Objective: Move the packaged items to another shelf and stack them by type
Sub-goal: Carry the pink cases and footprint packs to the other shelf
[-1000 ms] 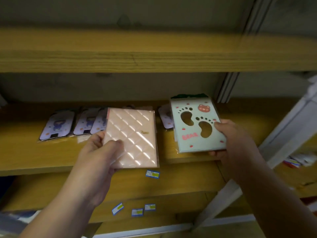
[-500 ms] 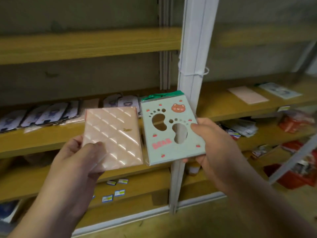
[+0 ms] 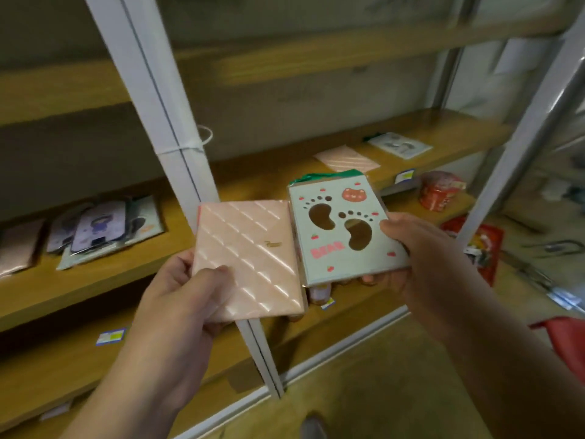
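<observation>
Pinching the pink quilted pack [image 3: 250, 261] at its lower-left corner, the left hand [image 3: 177, 299] holds it beside the white upright post [image 3: 177, 147]; the right hand [image 3: 421, 251] grips the mint bear pack [image 3: 342, 232] by its right edge, apparently thumb on top.

Red tin [image 3: 440, 191] beside white upright [image 3: 171, 128]

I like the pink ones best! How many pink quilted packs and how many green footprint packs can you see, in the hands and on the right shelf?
Pink quilted packs: 2
Green footprint packs: 2
Total: 4
</observation>
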`<state>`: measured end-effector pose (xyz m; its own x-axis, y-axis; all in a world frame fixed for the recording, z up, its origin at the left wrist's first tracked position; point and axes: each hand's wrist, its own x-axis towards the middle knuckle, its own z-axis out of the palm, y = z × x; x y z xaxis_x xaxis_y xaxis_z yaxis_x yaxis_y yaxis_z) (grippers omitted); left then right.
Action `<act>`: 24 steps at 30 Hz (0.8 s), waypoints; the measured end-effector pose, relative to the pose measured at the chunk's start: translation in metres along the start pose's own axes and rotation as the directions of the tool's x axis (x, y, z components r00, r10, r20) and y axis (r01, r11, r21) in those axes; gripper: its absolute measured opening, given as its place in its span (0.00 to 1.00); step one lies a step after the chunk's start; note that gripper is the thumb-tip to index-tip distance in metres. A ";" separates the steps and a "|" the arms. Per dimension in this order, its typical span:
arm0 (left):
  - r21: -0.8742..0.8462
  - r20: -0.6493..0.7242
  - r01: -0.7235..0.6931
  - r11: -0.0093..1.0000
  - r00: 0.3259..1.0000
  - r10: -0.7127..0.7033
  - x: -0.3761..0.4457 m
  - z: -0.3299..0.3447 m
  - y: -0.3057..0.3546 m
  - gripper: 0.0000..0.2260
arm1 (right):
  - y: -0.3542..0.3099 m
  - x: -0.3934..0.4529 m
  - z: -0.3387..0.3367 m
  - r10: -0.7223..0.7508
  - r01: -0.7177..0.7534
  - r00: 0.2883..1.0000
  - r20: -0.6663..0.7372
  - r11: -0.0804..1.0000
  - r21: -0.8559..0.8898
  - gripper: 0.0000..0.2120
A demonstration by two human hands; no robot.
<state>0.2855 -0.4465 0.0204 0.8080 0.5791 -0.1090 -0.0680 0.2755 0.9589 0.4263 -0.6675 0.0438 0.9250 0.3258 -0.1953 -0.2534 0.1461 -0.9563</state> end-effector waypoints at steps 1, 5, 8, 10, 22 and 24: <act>0.001 0.009 0.011 1.000 1.000 -0.011 0.010 0.010 -0.004 0.16 | 0.000 0.010 -0.009 0.020 -0.020 1.000 -0.024 1.000 -0.017 0.09; 0.011 0.032 0.050 0.999 0.998 -0.051 0.055 0.054 -0.018 0.15 | -0.008 0.048 -0.043 0.028 -0.027 0.998 -0.063 0.999 0.019 0.08; -0.019 0.032 0.084 0.996 0.996 -0.084 0.095 0.089 -0.027 0.14 | -0.023 0.086 -0.067 -0.022 0.024 0.996 -0.084 0.999 0.025 0.11; -0.044 0.036 0.106 0.993 0.994 -0.104 0.122 0.109 -0.029 0.14 | -0.037 0.113 -0.080 -0.030 0.037 0.993 -0.114 0.998 0.057 0.12; -0.029 0.036 0.166 0.986 0.986 -0.165 0.243 0.206 -0.042 0.23 | -0.051 0.238 -0.134 0.023 -0.013 0.988 -0.155 0.998 0.066 0.10; -0.014 0.004 0.179 0.984 0.984 -0.179 0.254 0.219 -0.049 0.22 | -0.051 0.256 -0.140 0.044 -0.037 0.989 -0.143 0.998 0.050 0.11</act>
<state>0.6221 -0.4815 0.0027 0.8093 0.5177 -0.2776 0.0690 0.3855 0.9201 0.7158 -0.7224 0.0119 0.9440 0.1951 -0.2661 -0.3011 0.1802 -0.9364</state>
